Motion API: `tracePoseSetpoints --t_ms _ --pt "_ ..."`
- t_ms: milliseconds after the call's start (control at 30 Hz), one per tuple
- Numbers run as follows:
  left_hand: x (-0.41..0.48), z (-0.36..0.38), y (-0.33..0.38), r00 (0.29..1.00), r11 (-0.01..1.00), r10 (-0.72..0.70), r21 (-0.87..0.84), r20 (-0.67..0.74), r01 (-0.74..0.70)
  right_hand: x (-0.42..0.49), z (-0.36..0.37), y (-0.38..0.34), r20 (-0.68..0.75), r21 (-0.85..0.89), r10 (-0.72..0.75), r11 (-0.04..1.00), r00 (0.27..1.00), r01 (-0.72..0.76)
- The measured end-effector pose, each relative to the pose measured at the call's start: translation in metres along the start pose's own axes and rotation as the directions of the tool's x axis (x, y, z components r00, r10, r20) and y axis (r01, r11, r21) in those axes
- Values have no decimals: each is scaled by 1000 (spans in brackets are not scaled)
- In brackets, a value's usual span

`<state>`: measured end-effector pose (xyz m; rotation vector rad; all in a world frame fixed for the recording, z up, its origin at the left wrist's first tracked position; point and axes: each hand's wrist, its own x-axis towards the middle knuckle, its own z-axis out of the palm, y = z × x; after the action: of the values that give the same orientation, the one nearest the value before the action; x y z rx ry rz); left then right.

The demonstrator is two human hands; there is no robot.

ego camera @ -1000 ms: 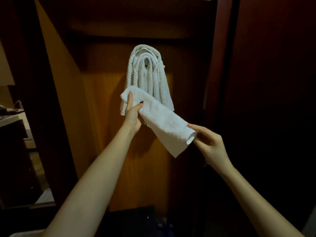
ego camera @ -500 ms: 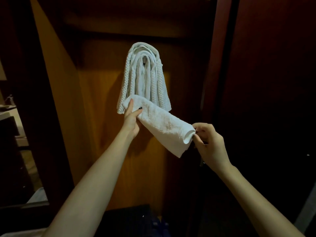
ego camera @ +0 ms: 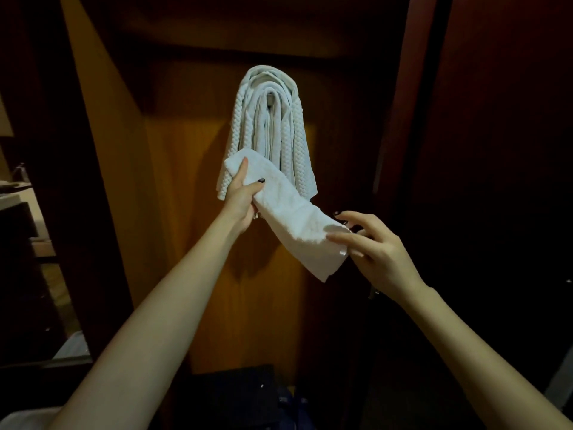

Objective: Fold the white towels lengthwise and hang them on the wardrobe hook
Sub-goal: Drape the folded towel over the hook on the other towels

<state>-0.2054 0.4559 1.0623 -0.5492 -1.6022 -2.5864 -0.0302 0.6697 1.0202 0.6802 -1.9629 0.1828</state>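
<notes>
Right hand has loosened since half a second ago, fingers spread, thumb touching the towel's lower end. Left hand grip clenched on its upper end, below the hung towels.

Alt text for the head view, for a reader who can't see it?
Two bare hands hold a folded white towel slanted before a wooden wardrobe panel: left hand grips its upper end, right hand fingers its lower end. Behind it, several folded towels hang draped over a hook.
</notes>
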Motion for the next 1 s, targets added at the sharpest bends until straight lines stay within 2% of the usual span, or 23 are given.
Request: tracePoseSetpoints --t_ms 67,167,233,333,467,533,633,767,867,1000 --pt "2 -4 1 1000 1000 6 -6 -19 -6 -1 4 2 -11 8 16 1000 1000 -16" --pt "5 -8 2 996 1000 31 8 -80 -30 -4 12 -1 -46 159 199 969 979 -189" --pt "6 -8 2 996 1000 20 -13 -92 -21 -2 15 -5 -58 289 340 906 939 -310" --pt "5 -7 1 996 996 -35 -86 -80 28 3 17 -11 -55 517 494 758 868 -399" --pt "2 -7 -4 992 984 -85 -166 -97 68 10 18 -14 5 610 627 616 779 -499" --pt "1 -9 -7 991 982 -87 -173 -102 69 12 16 -12 3 599 621 627 784 -499" --pt "3 -15 -10 991 980 -95 -185 -94 76 10 12 -10 -25 526 544 721 839 -451" --pt "4 -22 -11 993 982 -107 -164 -55 96 7 8 -6 64 463 480 762 875 -452" --pt "4 -27 -9 994 987 -100 -133 -52 93 11 3 -4 70 456 407 799 911 -392" --pt "5 -33 -3 997 991 -65 -121 -40 59 15 1 -2 88 437 386 813 918 -384"
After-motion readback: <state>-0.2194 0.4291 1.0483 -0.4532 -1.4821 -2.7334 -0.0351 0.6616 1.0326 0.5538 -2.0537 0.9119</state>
